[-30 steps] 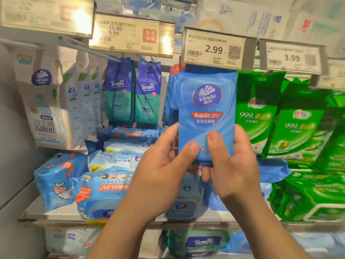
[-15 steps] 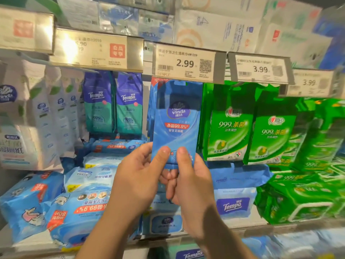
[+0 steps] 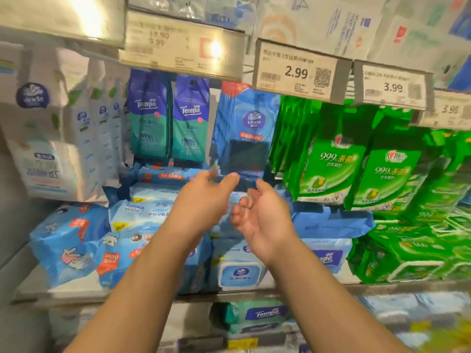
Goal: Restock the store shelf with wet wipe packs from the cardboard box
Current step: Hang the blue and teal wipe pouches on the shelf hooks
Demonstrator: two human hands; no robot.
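A blue Vinda wet wipe pack [image 3: 251,131] hangs at the front of a row of like packs under the 2.99 price tag [image 3: 295,70]. Just below it, my left hand [image 3: 204,200] and my right hand [image 3: 262,217] hover in front of the shelf with loose fingers, and neither holds anything. Neither hand touches the hanging pack. The cardboard box is out of view.
Purple-green Tempo packs [image 3: 170,121] hang to the left, green 999 packs [image 3: 356,159] to the right. Larger blue wipe packs [image 3: 84,240] and green packs [image 3: 413,253] lie on the shelf board [image 3: 280,293] below. White Vinda bags [image 3: 51,128] hang far left. The frame is motion-blurred.
Both hands pinched the bottom of the blue Vinda pack while it went onto the hook. Now they have let go and dropped slightly below it; the pack hangs on its own.
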